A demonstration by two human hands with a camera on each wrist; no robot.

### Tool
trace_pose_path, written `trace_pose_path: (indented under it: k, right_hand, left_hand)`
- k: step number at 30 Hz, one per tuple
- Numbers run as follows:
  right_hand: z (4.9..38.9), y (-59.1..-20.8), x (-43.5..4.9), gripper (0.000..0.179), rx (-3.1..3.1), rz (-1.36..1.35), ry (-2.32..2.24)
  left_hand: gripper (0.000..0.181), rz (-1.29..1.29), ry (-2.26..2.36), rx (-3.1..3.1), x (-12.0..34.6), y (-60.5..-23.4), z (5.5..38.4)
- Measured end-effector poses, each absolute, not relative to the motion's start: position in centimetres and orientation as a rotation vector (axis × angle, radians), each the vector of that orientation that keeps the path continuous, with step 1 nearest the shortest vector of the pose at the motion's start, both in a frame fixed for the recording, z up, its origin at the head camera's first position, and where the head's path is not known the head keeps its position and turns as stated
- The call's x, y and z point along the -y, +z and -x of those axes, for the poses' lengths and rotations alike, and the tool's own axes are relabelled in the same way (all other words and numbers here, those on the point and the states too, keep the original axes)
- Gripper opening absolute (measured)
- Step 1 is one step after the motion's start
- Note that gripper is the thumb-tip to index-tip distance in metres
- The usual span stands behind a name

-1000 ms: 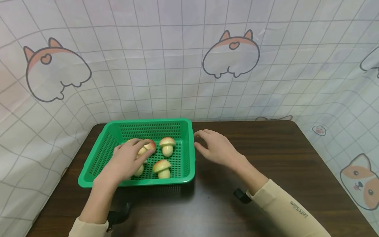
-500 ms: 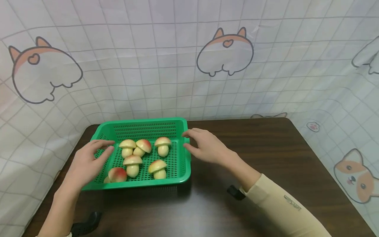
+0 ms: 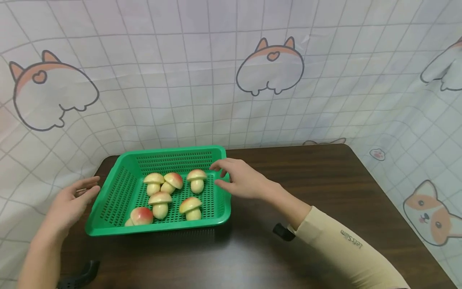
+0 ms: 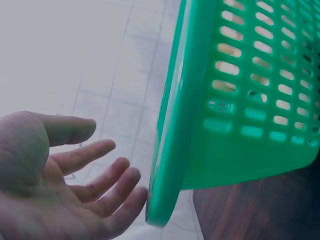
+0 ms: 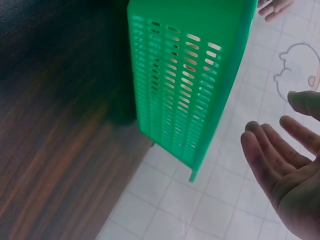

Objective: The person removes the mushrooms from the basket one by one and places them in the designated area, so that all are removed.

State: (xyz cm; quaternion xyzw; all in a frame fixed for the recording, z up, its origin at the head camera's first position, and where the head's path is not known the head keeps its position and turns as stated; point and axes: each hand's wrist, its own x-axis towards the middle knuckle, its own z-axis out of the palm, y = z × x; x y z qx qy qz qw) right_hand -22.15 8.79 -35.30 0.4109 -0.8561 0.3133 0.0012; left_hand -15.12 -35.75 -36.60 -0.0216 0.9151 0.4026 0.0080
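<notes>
A green plastic basket (image 3: 155, 229) with slotted walls sits on the dark table, left of the middle. Inside lie several mushroom-shaped pieces with cream stems and yellow-to-red caps, among them a red-capped one (image 3: 142, 216) at the front left and another (image 3: 196, 180) toward the right. My left hand (image 3: 68, 204) is beside the basket's left rim, fingers relaxed and holding nothing. In the left wrist view its little finger is very near the rim; contact cannot be told. My right hand (image 3: 243, 179) hovers at the right rim with loosely bent fingers, apart from the rim in the right wrist view.
The brown wood-grain table (image 3: 306, 192) extends to the right of the basket. A white grid-patterned curtain (image 3: 173, 104) with cartoon dogs hangs behind and at both sides. Black camera mounts (image 3: 284, 232) stick out from my wrists.
My left hand has moved from over the mushroom pieces out to the left, beyond the basket's left rim. The basket and right hand appear slightly farther left as the head view shifts.
</notes>
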Motion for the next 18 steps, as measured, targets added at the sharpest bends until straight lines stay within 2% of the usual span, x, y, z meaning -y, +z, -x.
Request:
trace_pose_path:
  k: [12, 18]
  right_hand:
    - [22.6, -35.4, -7.8, 0.036, 2.75, -1.349, 1.168]
    - [22.8, -35.8, -6.7, 0.037, 2.792, -1.391, 1.124]
  left_hand:
    - [0.071, 0.064, 1.313, -2.57, 38.0, -37.7, 16.6]
    - [0.065, 0.072, 1.309, -2.559, 38.5, -38.3, 17.0]
